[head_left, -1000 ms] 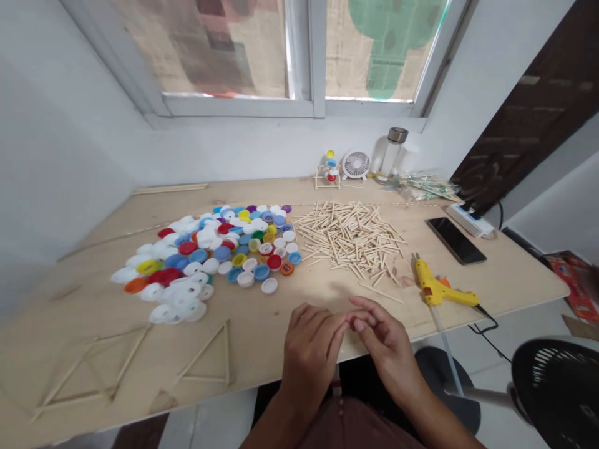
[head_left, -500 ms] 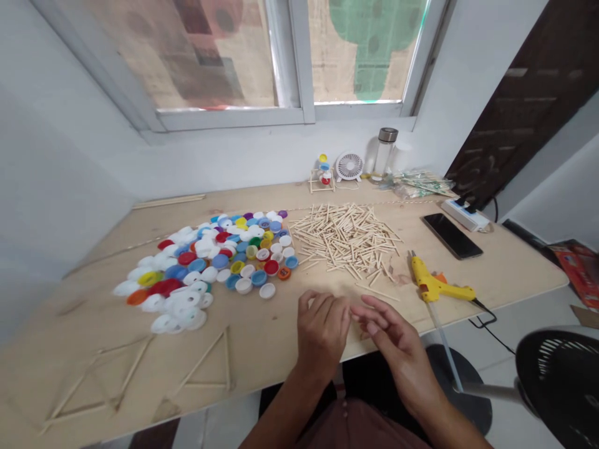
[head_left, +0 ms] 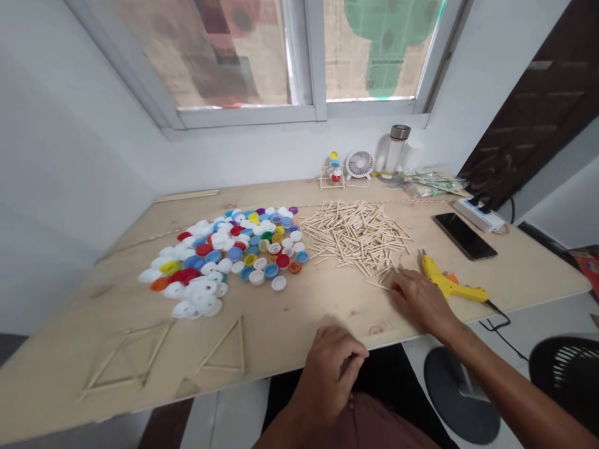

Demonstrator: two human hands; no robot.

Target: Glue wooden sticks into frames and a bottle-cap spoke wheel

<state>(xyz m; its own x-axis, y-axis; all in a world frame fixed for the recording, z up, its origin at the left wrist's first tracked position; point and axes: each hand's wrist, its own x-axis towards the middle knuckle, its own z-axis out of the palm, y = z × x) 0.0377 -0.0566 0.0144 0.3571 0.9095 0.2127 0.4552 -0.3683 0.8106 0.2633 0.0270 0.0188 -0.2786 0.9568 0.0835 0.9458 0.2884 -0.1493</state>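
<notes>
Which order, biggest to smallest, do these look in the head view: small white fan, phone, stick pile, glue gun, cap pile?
1. Cap pile
2. Stick pile
3. Glue gun and phone: too alike to rank
4. Small white fan

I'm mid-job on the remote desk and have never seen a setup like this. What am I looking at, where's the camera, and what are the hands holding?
There is no machine here: these are a person's bare hands, seen by one camera worn on the head, looking forward and down. On the wooden table lie a heap of coloured caps, a pile of short sticks, a yellow glue gun and a dark phone. A stick triangle lies near the front edge. The left hand is loosely curled, with nothing visibly held. The right hand reaches down by a loose stick; its fingertips are hidden, so I can't tell whether it grips anything.
</notes>
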